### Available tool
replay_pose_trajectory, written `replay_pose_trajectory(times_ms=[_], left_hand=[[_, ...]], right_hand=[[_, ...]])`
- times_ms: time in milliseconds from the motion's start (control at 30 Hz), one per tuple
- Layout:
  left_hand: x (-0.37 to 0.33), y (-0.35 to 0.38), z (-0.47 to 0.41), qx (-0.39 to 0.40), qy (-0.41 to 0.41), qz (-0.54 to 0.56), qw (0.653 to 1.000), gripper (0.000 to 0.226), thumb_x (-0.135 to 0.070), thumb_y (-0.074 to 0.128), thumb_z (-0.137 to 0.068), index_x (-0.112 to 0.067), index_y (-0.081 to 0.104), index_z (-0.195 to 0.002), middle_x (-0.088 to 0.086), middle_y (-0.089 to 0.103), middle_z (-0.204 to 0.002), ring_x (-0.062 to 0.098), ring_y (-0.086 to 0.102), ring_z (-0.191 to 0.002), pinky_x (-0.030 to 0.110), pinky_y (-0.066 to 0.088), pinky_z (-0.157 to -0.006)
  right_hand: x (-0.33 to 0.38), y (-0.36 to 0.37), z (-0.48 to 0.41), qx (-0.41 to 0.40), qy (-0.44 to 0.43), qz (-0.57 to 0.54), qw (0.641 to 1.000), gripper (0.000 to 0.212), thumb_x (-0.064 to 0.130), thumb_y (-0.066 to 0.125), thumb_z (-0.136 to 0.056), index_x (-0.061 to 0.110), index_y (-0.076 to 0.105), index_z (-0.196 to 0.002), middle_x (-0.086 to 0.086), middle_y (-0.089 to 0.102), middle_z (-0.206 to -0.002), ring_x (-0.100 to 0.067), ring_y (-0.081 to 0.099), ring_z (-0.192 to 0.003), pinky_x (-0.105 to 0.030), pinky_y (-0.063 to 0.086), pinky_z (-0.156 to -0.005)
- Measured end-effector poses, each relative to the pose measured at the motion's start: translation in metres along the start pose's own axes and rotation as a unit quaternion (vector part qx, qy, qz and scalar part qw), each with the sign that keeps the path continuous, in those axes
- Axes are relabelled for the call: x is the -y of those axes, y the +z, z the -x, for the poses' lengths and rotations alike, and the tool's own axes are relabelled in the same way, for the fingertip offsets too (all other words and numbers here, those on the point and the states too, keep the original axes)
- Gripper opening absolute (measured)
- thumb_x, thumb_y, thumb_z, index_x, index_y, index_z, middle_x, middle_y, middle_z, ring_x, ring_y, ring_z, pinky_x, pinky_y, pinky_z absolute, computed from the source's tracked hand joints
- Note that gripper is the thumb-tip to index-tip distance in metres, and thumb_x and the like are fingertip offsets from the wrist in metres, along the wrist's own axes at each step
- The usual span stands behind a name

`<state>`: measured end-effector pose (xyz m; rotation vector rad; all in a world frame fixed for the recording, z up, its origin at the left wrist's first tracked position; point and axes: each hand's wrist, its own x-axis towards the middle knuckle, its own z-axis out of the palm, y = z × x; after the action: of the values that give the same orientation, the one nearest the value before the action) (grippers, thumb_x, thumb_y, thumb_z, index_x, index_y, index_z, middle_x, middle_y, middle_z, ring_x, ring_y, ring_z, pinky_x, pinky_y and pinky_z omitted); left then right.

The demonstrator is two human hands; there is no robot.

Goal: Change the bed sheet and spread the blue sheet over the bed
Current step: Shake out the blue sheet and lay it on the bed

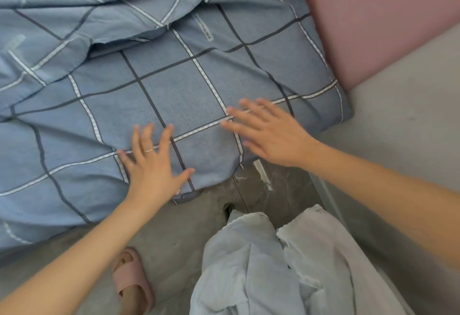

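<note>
The blue sheet [179, 78], checked with white and dark grey lines, covers the bed corner in front of me and hangs over its near edge. Loose folds of it bunch up at the upper left. My left hand [151, 167], a ring on one finger, lies flat on the sheet near the bed's edge with fingers spread. My right hand [266, 133] presses flat on the sheet a little farther right, fingers straight and slightly blurred. Neither hand grips the cloth.
A pink padded headboard [388, 16] stands at the upper right beside a pale wall [410, 115]. Grey floor [174, 230] runs below the bed. My pink slipper [132, 282] and pale trouser legs [268, 265] are at the bottom.
</note>
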<state>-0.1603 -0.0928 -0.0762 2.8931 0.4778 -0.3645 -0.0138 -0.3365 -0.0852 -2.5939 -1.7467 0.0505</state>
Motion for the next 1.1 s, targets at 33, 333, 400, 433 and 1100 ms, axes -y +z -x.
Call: replay_pose_trajectory(times_ms=[33, 333, 400, 433, 1100], left_hand=[[0.005, 0.003, -0.007, 0.053, -0.054, 0.012, 0.997, 0.113, -0.06, 0.075, -0.064, -0.032, 0.009, -0.151, 0.01, 0.0, -0.155, 0.036, -0.007, -0.143, 0.073, 0.012, -0.102], [0.013, 0.019, -0.019, 0.179, -0.094, 0.002, 0.979, 0.14, -0.074, 0.071, -0.056, -0.044, -0.048, -0.123, -0.004, -0.051, -0.14, 0.034, -0.042, -0.132, 0.078, -0.002, -0.098], [0.015, 0.02, -0.014, 0.149, -0.076, 0.011, 0.986, 0.136, -0.073, 0.069, -0.059, -0.042, -0.042, -0.131, -0.002, -0.045, -0.145, 0.034, -0.038, -0.135, 0.077, -0.003, -0.098], [0.018, 0.022, -0.009, 0.128, -0.057, 0.016, 0.99, 0.132, -0.072, 0.069, -0.061, -0.041, -0.036, -0.136, -0.001, -0.039, -0.149, 0.032, -0.035, -0.137, 0.076, -0.003, -0.099], [0.313, -0.015, 0.131, -0.068, -0.098, -0.038, 0.992, 0.078, -0.009, 0.088, -0.053, -0.008, 0.052, -0.122, 0.016, 0.051, -0.124, 0.035, 0.047, -0.112, 0.049, 0.031, -0.09]], right_hand=[[-0.009, 0.005, -0.008, 0.044, -0.044, 0.03, 0.998, 0.054, 0.044, 0.028, -0.096, 0.025, 0.036, -0.145, -0.005, 0.039, -0.15, -0.029, 0.034, -0.138, -0.044, 0.014, -0.112], [-0.091, -0.01, -0.004, 0.061, 0.607, -0.219, 0.762, 0.075, 0.057, 0.031, -0.095, 0.014, 0.009, -0.152, -0.013, 0.015, -0.157, -0.036, 0.025, -0.139, -0.049, 0.022, -0.113], [-0.069, -0.012, -0.013, 0.019, 0.464, -0.071, 0.883, 0.064, 0.044, 0.034, -0.096, 0.008, 0.024, -0.148, -0.02, 0.026, -0.153, -0.039, 0.03, -0.136, -0.054, 0.025, -0.109], [-0.058, -0.013, -0.017, 0.04, 0.321, -0.044, 0.945, 0.061, 0.043, 0.033, -0.095, 0.014, 0.026, -0.148, -0.017, 0.026, -0.153, -0.039, 0.031, -0.136, -0.058, 0.025, -0.107], [0.278, 0.008, -0.116, -0.079, 0.158, -0.16, 0.971, 0.066, 0.021, 0.07, -0.07, 0.012, 0.041, -0.129, -0.011, 0.048, -0.13, -0.031, 0.045, -0.118, -0.04, 0.035, -0.097]])
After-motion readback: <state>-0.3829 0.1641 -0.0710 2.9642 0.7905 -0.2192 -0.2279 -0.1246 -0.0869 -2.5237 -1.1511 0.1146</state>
